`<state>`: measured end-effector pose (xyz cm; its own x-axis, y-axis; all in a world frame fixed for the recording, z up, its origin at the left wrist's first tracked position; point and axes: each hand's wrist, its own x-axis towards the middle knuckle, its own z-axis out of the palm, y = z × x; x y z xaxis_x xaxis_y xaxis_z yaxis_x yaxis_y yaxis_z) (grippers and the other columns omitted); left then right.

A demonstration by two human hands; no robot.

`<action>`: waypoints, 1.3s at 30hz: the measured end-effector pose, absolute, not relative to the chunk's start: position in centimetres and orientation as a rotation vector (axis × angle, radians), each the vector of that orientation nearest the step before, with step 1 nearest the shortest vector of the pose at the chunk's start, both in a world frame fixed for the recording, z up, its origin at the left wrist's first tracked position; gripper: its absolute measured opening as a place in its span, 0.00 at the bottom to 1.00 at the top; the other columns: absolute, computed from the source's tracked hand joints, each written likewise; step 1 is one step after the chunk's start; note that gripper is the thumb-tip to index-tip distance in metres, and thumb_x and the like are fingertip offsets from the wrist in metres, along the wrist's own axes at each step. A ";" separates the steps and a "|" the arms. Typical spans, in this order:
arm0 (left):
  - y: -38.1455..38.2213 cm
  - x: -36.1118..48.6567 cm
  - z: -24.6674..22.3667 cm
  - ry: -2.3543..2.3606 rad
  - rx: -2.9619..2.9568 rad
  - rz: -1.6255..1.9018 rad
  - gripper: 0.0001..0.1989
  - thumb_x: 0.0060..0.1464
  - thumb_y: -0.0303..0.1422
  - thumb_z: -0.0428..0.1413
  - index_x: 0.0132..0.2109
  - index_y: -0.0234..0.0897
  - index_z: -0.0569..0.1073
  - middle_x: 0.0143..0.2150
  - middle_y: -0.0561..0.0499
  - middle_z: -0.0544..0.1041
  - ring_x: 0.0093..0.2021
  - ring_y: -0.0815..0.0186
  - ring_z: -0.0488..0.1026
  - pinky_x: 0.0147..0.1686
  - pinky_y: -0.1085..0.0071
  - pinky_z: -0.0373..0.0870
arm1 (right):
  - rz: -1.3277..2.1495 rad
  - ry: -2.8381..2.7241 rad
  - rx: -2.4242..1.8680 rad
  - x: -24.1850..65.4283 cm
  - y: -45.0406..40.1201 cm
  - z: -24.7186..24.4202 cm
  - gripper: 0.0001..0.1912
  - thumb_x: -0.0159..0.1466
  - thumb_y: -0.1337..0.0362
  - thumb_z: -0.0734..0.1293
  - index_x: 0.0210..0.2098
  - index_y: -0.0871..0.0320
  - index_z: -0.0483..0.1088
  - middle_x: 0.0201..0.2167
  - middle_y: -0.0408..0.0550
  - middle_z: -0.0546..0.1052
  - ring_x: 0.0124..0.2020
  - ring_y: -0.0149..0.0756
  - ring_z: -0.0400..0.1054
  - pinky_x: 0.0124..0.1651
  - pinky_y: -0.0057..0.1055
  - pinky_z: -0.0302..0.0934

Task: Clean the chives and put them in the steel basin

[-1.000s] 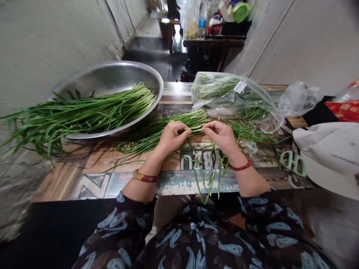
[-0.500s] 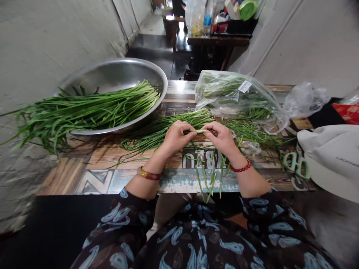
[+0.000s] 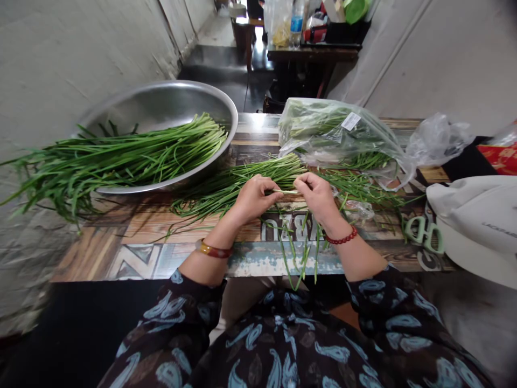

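Stalk (image 3: pixel 287 192) we clamp in L hand (image 3: pixel 254 199) fingers, prob. for steadiness; R hand (image 3: pixel 319 198) fingertips together at its end.

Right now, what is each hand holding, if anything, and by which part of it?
The left hand pinches a thin stalk just behind its pale end. The right hand is at that end, but whether its fingertips hold it cannot be told.

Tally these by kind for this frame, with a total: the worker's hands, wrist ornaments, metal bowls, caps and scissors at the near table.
Hands: 2 (left hand, right hand)
Wrist ornaments: 2 (amber bangle, red bead bracelet)
Metal bowl: 1
Cap: 1
Scissors: 1
Total: 7
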<state>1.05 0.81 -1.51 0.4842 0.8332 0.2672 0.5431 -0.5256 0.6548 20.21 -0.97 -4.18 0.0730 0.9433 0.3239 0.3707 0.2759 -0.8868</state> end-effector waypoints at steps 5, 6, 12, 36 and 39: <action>0.8 0.9 -1.4 1.146 2.217 0.831 0.06 0.54 0.31 0.61 0.30 0.38 0.78 0.29 0.51 0.79 0.33 0.63 0.71 0.38 0.66 0.64 | 0.611 -1.568 -1.262 21.3 -1.2 -3.2 0.15 0.66 0.56 0.63 0.27 0.56 0.71 0.25 0.42 0.73 0.28 0.32 0.65 0.35 0.31 0.59; 0.8 0.8 -1.4 1.147 2.211 0.841 0.05 0.54 0.31 0.60 0.30 0.38 0.78 0.30 0.50 0.79 0.34 0.63 0.71 0.39 0.66 0.64 | 0.574 -1.603 -1.254 21.4 -1.3 -2.9 0.16 0.67 0.56 0.62 0.26 0.56 0.71 0.25 0.43 0.73 0.28 0.33 0.65 0.36 0.32 0.60; 0.9 0.8 -1.4 1.162 2.247 0.910 0.04 0.54 0.30 0.60 0.31 0.37 0.78 0.31 0.50 0.78 0.35 0.63 0.71 0.41 0.65 0.64 | 0.401 -1.681 -1.220 21.6 -1.4 -2.4 0.06 0.64 0.62 0.66 0.32 0.55 0.73 0.34 0.47 0.77 0.36 0.37 0.70 0.41 0.34 0.64; 0.6 1.1 -1.7 1.077 2.636 1.069 0.06 0.58 0.30 0.58 0.34 0.37 0.79 0.32 0.49 0.76 0.33 0.63 0.65 0.36 0.65 0.61 | 0.459 -1.816 -1.087 20.9 -1.3 -3.0 0.07 0.65 0.60 0.68 0.32 0.55 0.74 0.32 0.47 0.78 0.35 0.37 0.71 0.42 0.35 0.63; 0.6 1.1 -1.8 1.092 2.640 1.090 0.06 0.59 0.33 0.59 0.35 0.37 0.79 0.33 0.48 0.77 0.34 0.63 0.66 0.37 0.64 0.62 | 0.366 -1.835 -1.028 20.6 -1.2 -3.1 0.08 0.65 0.63 0.68 0.29 0.55 0.73 0.30 0.46 0.78 0.34 0.37 0.70 0.42 0.36 0.63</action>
<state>1.11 0.57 -1.78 0.4916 0.6454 0.5846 0.5858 -0.7419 0.3264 20.55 -1.24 -3.07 -0.1791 0.7800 0.5996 0.4907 0.5991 -0.6327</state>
